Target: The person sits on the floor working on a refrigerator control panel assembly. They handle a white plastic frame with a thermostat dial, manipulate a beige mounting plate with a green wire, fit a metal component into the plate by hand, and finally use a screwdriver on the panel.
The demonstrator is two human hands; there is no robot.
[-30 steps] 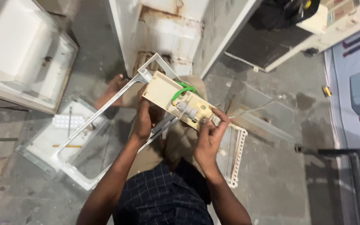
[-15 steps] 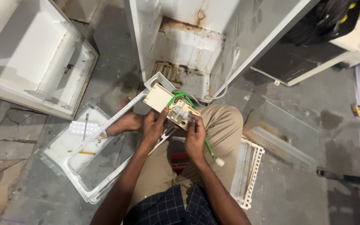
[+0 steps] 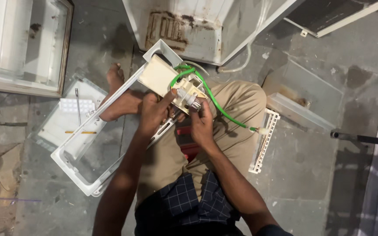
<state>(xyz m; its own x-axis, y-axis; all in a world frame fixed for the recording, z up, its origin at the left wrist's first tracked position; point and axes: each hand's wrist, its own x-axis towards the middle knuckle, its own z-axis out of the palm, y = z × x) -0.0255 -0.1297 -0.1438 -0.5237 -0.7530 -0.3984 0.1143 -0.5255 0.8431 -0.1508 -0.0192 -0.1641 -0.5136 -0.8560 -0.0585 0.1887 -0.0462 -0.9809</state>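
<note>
Two hands meet over our lap. Our left hand (image 3: 154,111) wraps the underside of a cream module (image 3: 171,83), thumb stretched across to its small grey knob (image 3: 188,97). Our right hand (image 3: 202,122) pinches that knob from the near side, fingertips pressed together on it. The module sits above our left knee, its long axis running from near-right to far-left, the plain cream end pointing far-left. A green wire (image 3: 215,105) loops off its top and trails right across our thigh to a white plug (image 3: 261,130).

The module rests against a long white frame (image 3: 110,113) that slants from near-left up to far-right, its far corner almost touching the rusty cabinet (image 3: 184,26) ahead. That leaves little room beyond the module. To the left, our bare foot (image 3: 117,94) lies against the frame, with a clear tray (image 3: 66,118) just past it. To the right, a white grille (image 3: 263,140) stands beside our knee, and a clear bin (image 3: 302,96) lies farther off. Bare concrete floor (image 3: 311,183) opens near-right.
</note>
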